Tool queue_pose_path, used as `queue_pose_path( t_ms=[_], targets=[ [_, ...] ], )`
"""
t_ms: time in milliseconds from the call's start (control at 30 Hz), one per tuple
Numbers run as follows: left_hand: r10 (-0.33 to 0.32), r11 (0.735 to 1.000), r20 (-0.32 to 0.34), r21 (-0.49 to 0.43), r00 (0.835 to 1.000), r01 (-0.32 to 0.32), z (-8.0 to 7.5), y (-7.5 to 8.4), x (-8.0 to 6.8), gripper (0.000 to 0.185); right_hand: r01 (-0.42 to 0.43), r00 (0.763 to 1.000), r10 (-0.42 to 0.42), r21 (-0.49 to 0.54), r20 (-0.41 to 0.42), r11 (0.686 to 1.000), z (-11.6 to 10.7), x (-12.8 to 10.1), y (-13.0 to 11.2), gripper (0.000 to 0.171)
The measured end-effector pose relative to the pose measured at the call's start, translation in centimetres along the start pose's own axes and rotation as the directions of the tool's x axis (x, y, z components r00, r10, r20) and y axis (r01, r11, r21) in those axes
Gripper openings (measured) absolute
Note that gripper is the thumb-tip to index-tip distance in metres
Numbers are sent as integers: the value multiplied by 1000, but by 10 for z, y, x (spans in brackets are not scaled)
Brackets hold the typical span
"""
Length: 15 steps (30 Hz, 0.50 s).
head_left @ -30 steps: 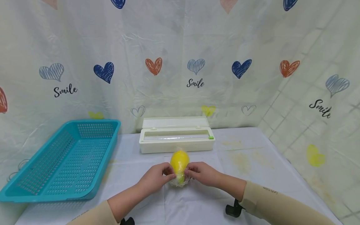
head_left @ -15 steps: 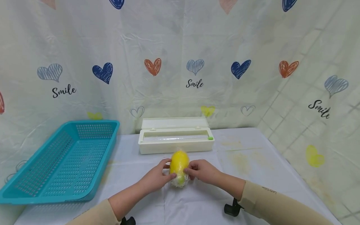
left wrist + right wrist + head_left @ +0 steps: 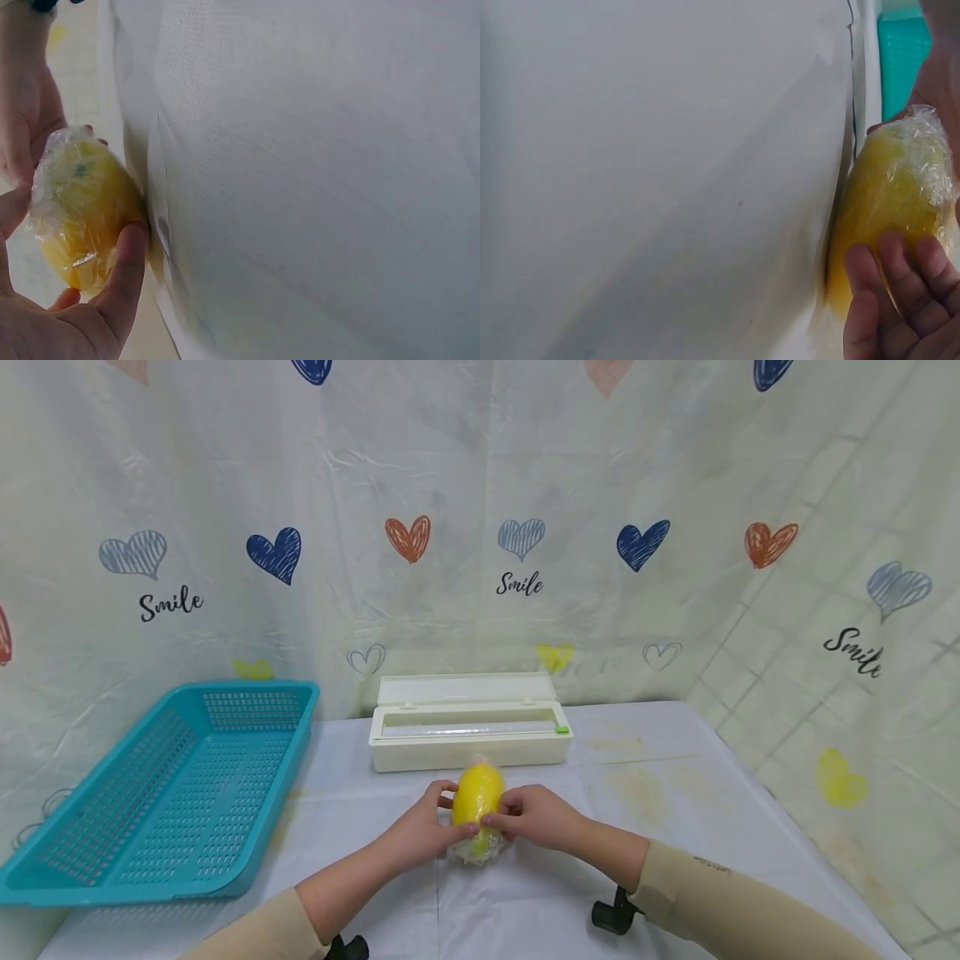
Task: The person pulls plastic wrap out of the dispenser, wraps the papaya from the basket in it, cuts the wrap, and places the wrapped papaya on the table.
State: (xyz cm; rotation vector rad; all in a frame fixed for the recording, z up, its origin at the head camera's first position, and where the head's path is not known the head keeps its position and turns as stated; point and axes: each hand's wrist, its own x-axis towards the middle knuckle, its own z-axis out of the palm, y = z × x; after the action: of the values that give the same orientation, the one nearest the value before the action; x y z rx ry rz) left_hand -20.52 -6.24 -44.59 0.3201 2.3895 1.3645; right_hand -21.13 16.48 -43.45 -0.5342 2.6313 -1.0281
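Observation:
A yellow fruit [image 3: 478,789], longish and greenish at its near end, lies on the white-covered table, wrapped in clear cling film [image 3: 476,852]. The film is bunched at that near end. My left hand [image 3: 423,827] holds the fruit from the left, thumb over the near part and fingers along the side. From the right, my right hand [image 3: 542,817] holds it with the thumb on the film and the fingers bent at the side. The right wrist view shows several fingertips [image 3: 894,244] against the wrapped fruit. In the left wrist view the film [image 3: 52,180] looks crumpled.
Just behind the fruit stands a white cling film box [image 3: 471,752], lid raised, with a roll inside and a green slider at its right end. A turquoise perforated basket [image 3: 247,852] is at the left. A heart-patterned curtain [image 3: 450,460] hangs behind the table.
My left fingers have moved forward along the fruit's left side. The right thumb has shifted left over the film. The fruit stays in about the same place.

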Motion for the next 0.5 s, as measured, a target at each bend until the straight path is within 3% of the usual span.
queue_pose_path(
  t_ms=[267, 500],
  targets=[
    [-17, 1000, -13, 15, 1000, 17, 0, -1, 2, 80, -9, 1000, 8, -38, -18, 999, 2, 3, -6, 38],
    [11, 999, -10, 40, 1000, -11, 1, -5, -2, 85, 74, 997, -75, -27, -24, 997, -11, 0, -1, 34]
  ],
)
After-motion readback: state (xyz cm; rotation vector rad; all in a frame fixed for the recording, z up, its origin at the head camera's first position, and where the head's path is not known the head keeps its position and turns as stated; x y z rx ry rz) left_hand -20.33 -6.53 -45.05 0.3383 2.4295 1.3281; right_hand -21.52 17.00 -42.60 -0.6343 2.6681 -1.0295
